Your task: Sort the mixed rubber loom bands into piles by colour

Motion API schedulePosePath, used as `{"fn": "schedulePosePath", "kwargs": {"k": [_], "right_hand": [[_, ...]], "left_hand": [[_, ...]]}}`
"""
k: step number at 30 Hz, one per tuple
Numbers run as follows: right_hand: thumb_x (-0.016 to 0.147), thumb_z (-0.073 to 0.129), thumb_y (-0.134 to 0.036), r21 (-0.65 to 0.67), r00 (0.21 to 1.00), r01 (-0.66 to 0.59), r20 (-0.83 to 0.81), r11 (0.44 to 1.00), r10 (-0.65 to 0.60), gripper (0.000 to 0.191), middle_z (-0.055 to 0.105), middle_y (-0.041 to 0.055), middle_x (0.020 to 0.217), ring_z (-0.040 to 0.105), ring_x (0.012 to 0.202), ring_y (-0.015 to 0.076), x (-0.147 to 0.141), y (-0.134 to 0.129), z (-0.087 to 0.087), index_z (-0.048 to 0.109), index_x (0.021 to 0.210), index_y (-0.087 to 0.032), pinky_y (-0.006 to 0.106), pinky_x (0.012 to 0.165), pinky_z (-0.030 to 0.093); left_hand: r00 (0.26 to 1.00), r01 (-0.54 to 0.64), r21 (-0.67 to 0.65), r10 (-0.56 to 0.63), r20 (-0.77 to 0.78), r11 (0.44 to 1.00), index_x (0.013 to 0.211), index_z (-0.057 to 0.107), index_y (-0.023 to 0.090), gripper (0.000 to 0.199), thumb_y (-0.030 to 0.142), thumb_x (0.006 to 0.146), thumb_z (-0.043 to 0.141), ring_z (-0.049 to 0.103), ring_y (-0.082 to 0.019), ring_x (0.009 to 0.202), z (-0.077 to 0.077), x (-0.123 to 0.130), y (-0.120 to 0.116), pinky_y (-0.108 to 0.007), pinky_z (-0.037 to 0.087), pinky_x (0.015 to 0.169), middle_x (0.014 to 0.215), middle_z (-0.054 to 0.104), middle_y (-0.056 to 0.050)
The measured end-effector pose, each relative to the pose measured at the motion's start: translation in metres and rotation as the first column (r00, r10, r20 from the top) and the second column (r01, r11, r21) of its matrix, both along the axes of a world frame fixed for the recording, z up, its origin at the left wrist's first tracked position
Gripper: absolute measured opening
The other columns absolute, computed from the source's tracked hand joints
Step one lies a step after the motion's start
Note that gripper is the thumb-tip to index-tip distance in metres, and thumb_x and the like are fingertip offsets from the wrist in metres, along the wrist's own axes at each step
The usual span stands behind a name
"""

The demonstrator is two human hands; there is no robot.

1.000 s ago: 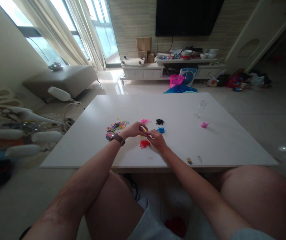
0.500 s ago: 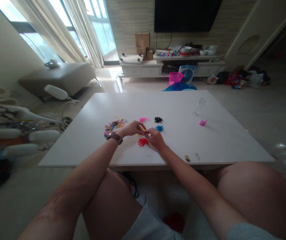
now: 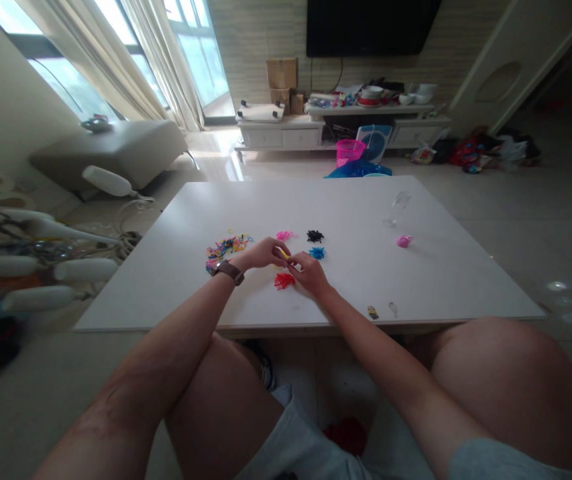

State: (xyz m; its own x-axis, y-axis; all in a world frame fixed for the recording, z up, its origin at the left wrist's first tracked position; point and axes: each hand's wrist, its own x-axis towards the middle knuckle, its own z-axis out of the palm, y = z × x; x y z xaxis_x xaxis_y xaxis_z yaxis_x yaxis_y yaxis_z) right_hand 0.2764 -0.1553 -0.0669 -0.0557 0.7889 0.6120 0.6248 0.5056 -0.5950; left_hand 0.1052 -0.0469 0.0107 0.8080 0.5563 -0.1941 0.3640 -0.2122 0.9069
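Observation:
My left hand point(image 3: 267, 252), with a dark watch on its wrist, is closed around what look like small yellow rubber bands point(image 3: 285, 254). The fingertips of my right hand point(image 3: 310, 270) are pinched against those of the left; whatever is in the pinch is too small to make out. Around both hands lie little heaps of rubber bands: red ones point(image 3: 284, 281) just below, pink ones point(image 3: 285, 235) above, blue ones point(image 3: 317, 253) and black ones point(image 3: 315, 236) at the upper right. A mixed-colour heap point(image 3: 229, 248) spreads beside my left wrist.
The white table point(image 3: 166, 280) extends to both sides. On its right are a pink figure point(image 3: 404, 241) and a clear plastic container point(image 3: 400, 201). A yellow-and-blue charm point(image 3: 373, 312) and a small clear piece point(image 3: 393, 309) lie by the front edge.
The whole view has tilted slightly, so everything sits a little higher. My hands keep nearly the same pose, fingertips together over the heaps.

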Motion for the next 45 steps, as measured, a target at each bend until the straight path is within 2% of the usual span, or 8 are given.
{"fn": "schedulePosePath", "kwargs": {"k": [15, 23, 31, 38, 45], "right_hand": [[0.094, 0.064, -0.021, -0.018, 1.000, -0.008, 0.007, 1.000, 0.008, 0.007, 0.071, 0.0044, 0.084, 0.063, 0.083, 0.0205, 0.000, -0.002, 0.005, 0.070, 0.092, -0.022, 0.033, 0.075, 0.049], [0.094, 0.065, -0.021, -0.018, 1.000, 0.001, 0.024, 1.000, -0.001, 0.006, 0.071, 0.0041, 0.084, 0.063, 0.082, 0.0205, 0.001, -0.003, 0.006, 0.070, 0.090, -0.022, 0.033, 0.076, 0.048], [0.094, 0.065, -0.020, -0.020, 1.000, -0.010, 0.019, 1.000, 0.010, 0.006, 0.071, 0.0042, 0.084, 0.063, 0.083, 0.0201, 0.000, -0.003, 0.006, 0.069, 0.089, -0.022, 0.032, 0.076, 0.048], [0.093, 0.065, -0.020, -0.039, 1.000, -0.002, 0.029, 0.999, 0.004, 0.007, 0.071, 0.0041, 0.083, 0.063, 0.081, 0.0202, 0.000, -0.003, 0.007, 0.070, 0.089, -0.022, 0.034, 0.078, 0.049], [0.093, 0.066, -0.021, -0.031, 0.999, 0.004, 0.035, 1.000, -0.003, 0.008, 0.071, 0.0036, 0.082, 0.062, 0.079, 0.0195, -0.001, -0.004, 0.008, 0.069, 0.086, -0.022, 0.033, 0.076, 0.048]], "left_hand": [[1.000, -0.007, -0.038, 0.008, 0.005, 0.999, 0.090, 0.073, 0.011, 0.032, 0.020, 0.064, 0.089, 0.070, -0.016, 0.066, -0.001, 0.001, -0.001, -0.025, 0.053, 0.065, 0.073, 0.077, -0.007], [1.000, -0.005, -0.051, 0.006, 0.008, 0.999, 0.091, 0.073, 0.011, 0.037, 0.024, 0.062, 0.091, 0.071, -0.018, 0.069, -0.002, -0.001, 0.000, -0.027, 0.054, 0.067, 0.075, 0.077, -0.008], [1.000, -0.002, -0.031, 0.002, -0.011, 1.000, 0.091, 0.073, 0.011, 0.037, 0.025, 0.062, 0.091, 0.070, -0.017, 0.067, 0.003, 0.000, -0.003, -0.026, 0.054, 0.066, 0.074, 0.077, -0.007], [1.000, -0.003, -0.075, 0.002, -0.010, 0.997, 0.088, 0.074, 0.011, 0.034, 0.024, 0.062, 0.092, 0.070, -0.017, 0.067, 0.010, 0.001, -0.007, -0.028, 0.056, 0.069, 0.071, 0.076, -0.007], [0.999, -0.036, -0.080, 0.033, -0.037, 0.996, 0.089, 0.074, 0.010, 0.034, 0.019, 0.061, 0.091, 0.071, -0.019, 0.071, 0.011, 0.001, -0.008, -0.030, 0.057, 0.073, 0.074, 0.077, -0.008]]}}
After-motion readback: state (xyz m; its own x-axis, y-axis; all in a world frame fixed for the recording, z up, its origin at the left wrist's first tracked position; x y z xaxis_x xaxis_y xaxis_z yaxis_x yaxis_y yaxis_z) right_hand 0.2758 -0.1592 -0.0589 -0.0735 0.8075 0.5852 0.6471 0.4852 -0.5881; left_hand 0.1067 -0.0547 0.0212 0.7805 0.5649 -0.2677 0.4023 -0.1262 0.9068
